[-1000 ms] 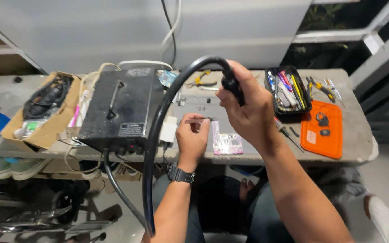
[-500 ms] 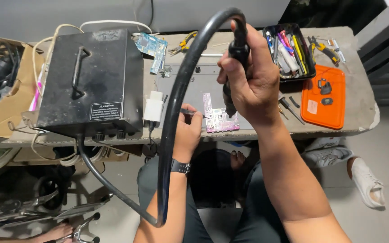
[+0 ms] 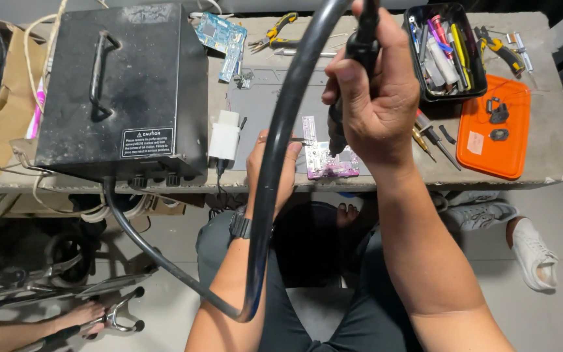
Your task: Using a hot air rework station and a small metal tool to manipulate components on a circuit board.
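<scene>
Our right hand point(image 3: 376, 98) is closed in a fist round the black handle of a hot-air wand point(image 3: 360, 58), nozzle pointing down at the small purple circuit board point(image 3: 333, 163) that lies at the near edge of the grey workbench point(image 3: 555, 156), about mid-length. The thick black hose point(image 3: 281, 150) loops from the handle down past our knees and back to the black metal station box point(image 3: 125, 91) at the left end.

Our left hand point(image 3: 272, 166) sits just left of the board, fingers pinched on thin metal tweezers point(image 3: 294, 139) whose tips reach its left edge.

We judge the board light, stiff and fragile: hold it by the edges or with tweezers, not on the components. The hose is stiff and springy and will tug the wand, so grip firmly on the handle, clear of the nozzle.

Right end: orange plastic tray point(image 3: 496, 127), black bin of hand tools point(image 3: 444, 52).
</scene>
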